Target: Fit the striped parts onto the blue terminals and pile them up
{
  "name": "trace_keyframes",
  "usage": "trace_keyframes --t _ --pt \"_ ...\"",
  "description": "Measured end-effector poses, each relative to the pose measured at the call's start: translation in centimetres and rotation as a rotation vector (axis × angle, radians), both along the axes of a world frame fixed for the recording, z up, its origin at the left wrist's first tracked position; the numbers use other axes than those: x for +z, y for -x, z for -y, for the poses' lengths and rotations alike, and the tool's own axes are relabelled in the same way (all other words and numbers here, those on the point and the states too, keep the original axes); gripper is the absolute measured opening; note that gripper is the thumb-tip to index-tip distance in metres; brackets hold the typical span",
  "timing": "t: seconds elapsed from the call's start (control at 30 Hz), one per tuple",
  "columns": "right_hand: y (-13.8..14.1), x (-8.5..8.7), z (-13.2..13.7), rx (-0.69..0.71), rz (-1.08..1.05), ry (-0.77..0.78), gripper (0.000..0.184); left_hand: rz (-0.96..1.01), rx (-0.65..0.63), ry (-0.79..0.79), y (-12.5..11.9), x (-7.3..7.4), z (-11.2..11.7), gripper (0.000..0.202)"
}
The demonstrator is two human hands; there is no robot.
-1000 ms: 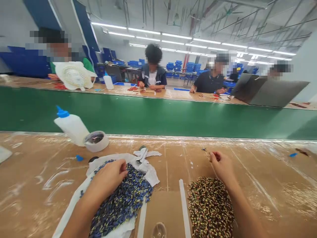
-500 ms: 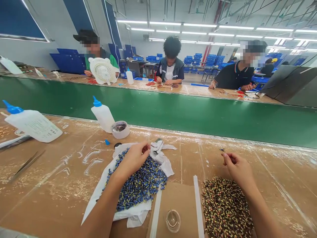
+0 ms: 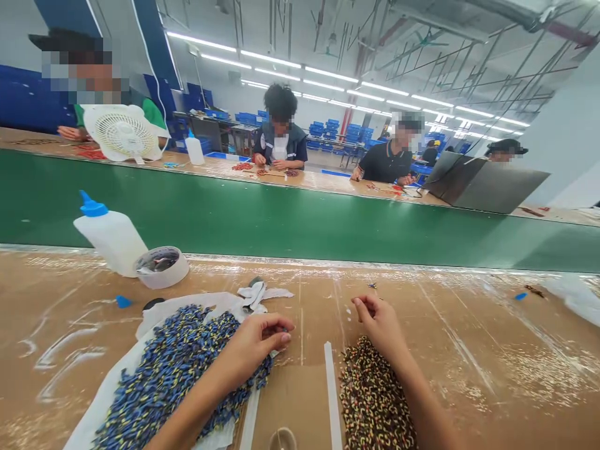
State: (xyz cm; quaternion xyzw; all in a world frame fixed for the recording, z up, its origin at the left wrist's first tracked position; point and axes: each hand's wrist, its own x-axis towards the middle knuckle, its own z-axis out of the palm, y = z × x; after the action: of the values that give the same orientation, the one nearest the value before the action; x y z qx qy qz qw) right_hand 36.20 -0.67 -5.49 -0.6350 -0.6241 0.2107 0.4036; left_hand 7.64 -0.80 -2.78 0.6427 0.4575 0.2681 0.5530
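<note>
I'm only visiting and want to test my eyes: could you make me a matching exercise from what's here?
1. Left pile
2. Right pile
3. Near bottle
4. Desk fan

A. Beyond the green strip
B. Dark with yellow and red
C. Mostly blue with yellow
D. Beside the tape roll

Pairs: 1-C, 2-B, 3-D, 4-A

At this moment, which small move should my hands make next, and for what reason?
Perhaps bring your left hand slightly closer to your right hand. They face each other across a gap, the left at the edge of the blue-and-yellow pile, the right near the far end of the brown pile. What either holds is unclear.
</note>
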Motion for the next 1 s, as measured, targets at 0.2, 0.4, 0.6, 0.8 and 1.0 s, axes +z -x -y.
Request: trace_keyframes --t 0.2,0.4,0.6,0.8,1.0 --pt "-0.1 0.3 0.2 0.011 -0.072 0.010 0.041 0.048 -0.113 0.068 -1.0 -0.9 0.7 0.020" --pt "0.6 1.1 0.8 0.062 -0.107 0.015 0.044 0.252 -0.099 0.219 -0.9 -0.9 0.9 0.026" --pt "0.9 1.3 1.0 0.072 -0.152 0.030 0.046 0.167 -0.092 0.050 -0.9 -0.7 0.8 0.021" --pt "1.1 1.9 1.2 0.082 -0.184 0.046 0.048 0.259 -0.093 0.202 -1.1 -1.2 0.7 0.024" --pt "1.1 1.8 1.4 0.105 -0.201 0.054 0.047 0.231 -0.084 0.190 -1.2 -1.2 0.8 0.024"
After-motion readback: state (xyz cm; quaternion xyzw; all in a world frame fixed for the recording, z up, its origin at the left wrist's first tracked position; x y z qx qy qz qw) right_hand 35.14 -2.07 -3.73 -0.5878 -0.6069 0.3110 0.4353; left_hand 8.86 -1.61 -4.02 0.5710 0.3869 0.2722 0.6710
